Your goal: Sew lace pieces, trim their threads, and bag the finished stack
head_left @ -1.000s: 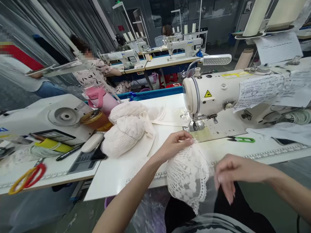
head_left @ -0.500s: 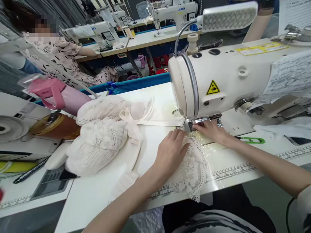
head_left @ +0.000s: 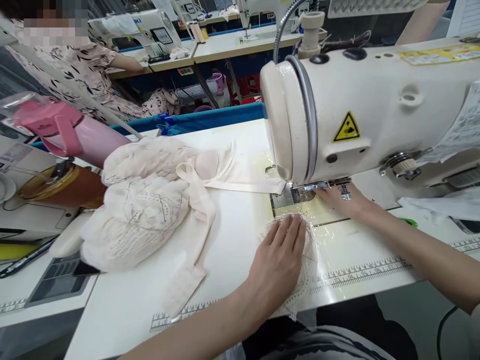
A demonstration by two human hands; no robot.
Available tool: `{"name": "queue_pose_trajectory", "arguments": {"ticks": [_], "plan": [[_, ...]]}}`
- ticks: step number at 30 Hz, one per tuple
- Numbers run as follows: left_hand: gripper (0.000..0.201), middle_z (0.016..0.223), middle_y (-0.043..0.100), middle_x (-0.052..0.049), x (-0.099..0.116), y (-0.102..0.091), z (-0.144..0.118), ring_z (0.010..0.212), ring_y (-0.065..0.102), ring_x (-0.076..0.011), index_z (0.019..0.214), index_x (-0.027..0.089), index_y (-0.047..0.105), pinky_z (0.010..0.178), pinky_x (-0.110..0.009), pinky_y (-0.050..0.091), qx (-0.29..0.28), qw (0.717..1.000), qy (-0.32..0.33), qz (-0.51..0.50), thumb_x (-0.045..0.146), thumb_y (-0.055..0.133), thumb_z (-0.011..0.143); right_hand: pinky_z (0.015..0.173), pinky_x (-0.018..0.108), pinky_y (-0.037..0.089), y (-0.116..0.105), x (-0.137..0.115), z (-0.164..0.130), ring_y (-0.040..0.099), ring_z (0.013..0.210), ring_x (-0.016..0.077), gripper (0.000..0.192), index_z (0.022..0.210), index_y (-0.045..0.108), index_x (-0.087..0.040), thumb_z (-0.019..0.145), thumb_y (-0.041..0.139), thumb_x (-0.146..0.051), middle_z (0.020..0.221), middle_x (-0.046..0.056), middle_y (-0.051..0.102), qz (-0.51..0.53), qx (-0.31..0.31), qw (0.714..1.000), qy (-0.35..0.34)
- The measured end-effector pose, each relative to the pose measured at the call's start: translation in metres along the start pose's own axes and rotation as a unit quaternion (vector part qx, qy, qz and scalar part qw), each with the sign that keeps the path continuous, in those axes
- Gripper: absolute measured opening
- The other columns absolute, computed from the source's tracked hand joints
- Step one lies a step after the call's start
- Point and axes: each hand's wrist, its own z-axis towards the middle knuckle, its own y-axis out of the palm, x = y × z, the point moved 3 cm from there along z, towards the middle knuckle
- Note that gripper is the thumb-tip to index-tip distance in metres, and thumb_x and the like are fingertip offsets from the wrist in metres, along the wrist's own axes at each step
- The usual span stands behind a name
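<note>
My left hand (head_left: pixel 281 250) lies palm down over a white lace piece (head_left: pixel 309 250), fingers stretched out. The lace rests on the table between the needle plate and the front edge, partly covered by that hand. My right hand (head_left: pixel 343 199) reaches in under the head of the sewing machine (head_left: pixel 356 105); its fingertips are hidden behind the metal guide and presser parts (head_left: pixel 326 186). Just left of the needle area, the end of a cream fabric strap (head_left: pixel 247 187) lies on the table by the bare metal needle plate (head_left: pixel 287 199).
A heap of white lace garments (head_left: pixel 135 215) lies to the left, with a strap trailing forward. Beyond it are a pink bottle (head_left: pixel 90 135) and a brown container (head_left: pixel 67 190). A ruler strip (head_left: pixel 360 270) runs along the table's front. A person (head_left: pixel 86 70) sits across the aisle.
My left hand has drawn back from the needle plate toward the front edge, and the lace is now farther from the plate. My right hand has shifted right, behind the guide. The view has shifted.
</note>
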Motion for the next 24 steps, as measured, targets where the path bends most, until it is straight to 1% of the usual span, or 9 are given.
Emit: {"name": "queue_pose_trajectory", "arguments": {"ticks": [3,5,11,14,18,21,24], "plan": [[0.051,0.149,0.043,-0.017,-0.008,0.000,0.009,0.138,0.039,-0.0328,0.142,0.004,0.039,0.112,-0.049,0.037,-0.002,1.000,-0.010,-0.017,0.014,0.033,0.092,0.094,0.053,0.042,0.002,0.005,0.002,0.056,0.106,0.0328,0.041,0.093,0.067,-0.021,0.094,0.044,-0.055,0.095,0.011,0.066,-0.018,-0.002,1.000,-0.012],[0.050,0.148,0.045,-0.015,-0.012,0.001,0.015,0.137,0.040,-0.0329,0.141,0.005,0.041,0.112,-0.050,0.037,0.007,1.000,-0.009,-0.017,0.015,0.034,0.093,0.094,0.051,0.042,0.005,0.008,0.003,0.056,0.106,0.0325,0.043,0.095,0.066,-0.019,0.094,0.043,-0.055,0.096,0.011,0.066,-0.038,0.006,0.999,-0.014],[0.048,0.148,0.046,-0.010,-0.027,0.005,0.026,0.137,0.041,-0.0290,0.142,0.010,0.043,0.113,-0.049,0.038,0.039,0.999,-0.007,-0.004,0.019,0.034,0.096,0.093,0.050,0.045,0.011,0.014,0.002,0.056,0.109,0.0329,0.044,0.102,0.064,-0.017,0.094,0.043,-0.055,0.107,0.015,0.065,-0.071,0.032,0.997,0.000],[0.048,0.148,0.045,-0.010,-0.035,0.008,0.029,0.137,0.042,-0.0275,0.142,0.012,0.043,0.113,-0.049,0.039,0.050,0.999,-0.018,-0.011,0.020,0.035,0.096,0.093,0.049,0.045,0.011,0.012,0.004,0.057,0.110,0.0328,0.044,0.103,0.065,-0.017,0.095,0.042,-0.053,0.107,0.015,0.065,-0.074,0.036,0.997,-0.007],[0.047,0.147,0.047,-0.013,-0.041,0.008,0.032,0.137,0.042,-0.0277,0.141,0.012,0.045,0.113,-0.051,0.039,0.056,0.997,-0.025,-0.034,0.018,0.037,0.095,0.092,0.048,0.046,0.009,0.003,0.008,0.061,0.104,0.0322,0.037,0.093,0.068,-0.019,0.096,0.042,-0.045,0.098,0.013,0.069,-0.089,0.004,0.996,-0.032],[0.046,0.145,0.049,-0.013,-0.043,0.008,0.034,0.137,0.043,-0.0269,0.139,0.012,0.047,0.114,-0.051,0.038,0.066,0.996,-0.024,-0.054,0.018,0.037,0.095,0.090,0.047,0.048,0.006,-0.005,0.008,0.063,0.101,0.0314,0.034,0.092,0.069,-0.022,0.097,0.041,-0.040,0.095,0.011,0.069,-0.093,-0.016,0.995,-0.039],[0.045,0.144,0.050,-0.013,-0.044,0.008,0.036,0.137,0.043,-0.0262,0.138,0.011,0.048,0.116,-0.051,0.035,0.070,0.995,-0.023,-0.070,0.018,0.037,0.095,0.084,0.045,0.051,0.004,-0.013,0.007,0.065,0.089,0.0294,0.034,0.089,0.070,-0.025,0.097,0.039,-0.038,0.085,0.008,0.069,-0.093,-0.041,0.994,-0.035]]}}
